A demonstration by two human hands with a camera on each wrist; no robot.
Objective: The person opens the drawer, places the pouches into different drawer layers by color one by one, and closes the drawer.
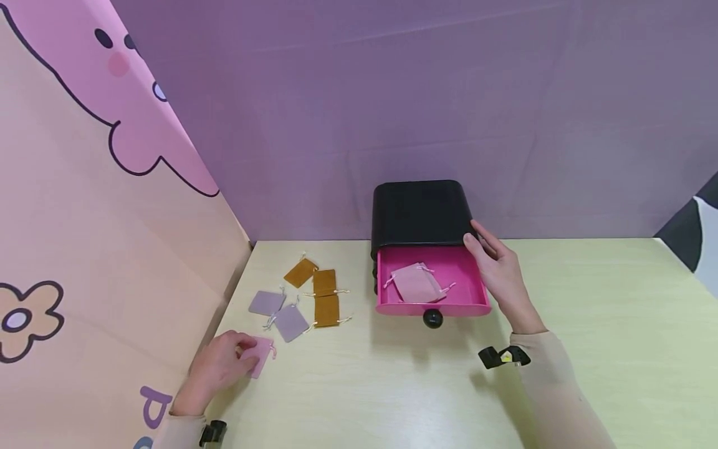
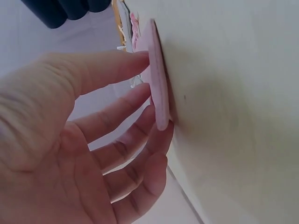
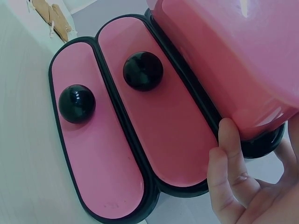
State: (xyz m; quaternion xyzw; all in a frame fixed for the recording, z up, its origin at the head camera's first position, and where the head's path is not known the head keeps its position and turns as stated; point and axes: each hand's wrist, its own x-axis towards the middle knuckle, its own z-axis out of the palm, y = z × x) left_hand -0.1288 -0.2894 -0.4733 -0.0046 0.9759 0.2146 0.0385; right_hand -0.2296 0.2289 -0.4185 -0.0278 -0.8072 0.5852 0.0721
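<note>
At the lower left in the head view, my left hand (image 1: pixel 221 360) pinches a pink drawstring pouch (image 1: pixel 259 357). In the left wrist view the pouch (image 2: pixel 158 77) stands edge-on, tilted slightly off the table, with thumb and fingers against it. My right hand (image 1: pixel 502 277) rests against the right front side of a black drawer cabinet (image 1: pixel 422 212), its fingers fairly relaxed. The cabinet's top pink drawer (image 1: pixel 465 274) is pulled out, holding overlapping pale pink pouches (image 1: pixel 417 284). Below it, two pink drawers (image 3: pixel 173 126) with black knobs (image 3: pixel 143 71) are closed.
Brown pouches (image 1: pixel 325 284) and lilac pouches (image 1: pixel 290 322) lie between the left hand and the cabinet, some overlapping. A purple backdrop (image 1: pixel 314 125) rises behind the table (image 1: pixel 359 386), and a patterned panel (image 1: pixel 112 249) borders its left side.
</note>
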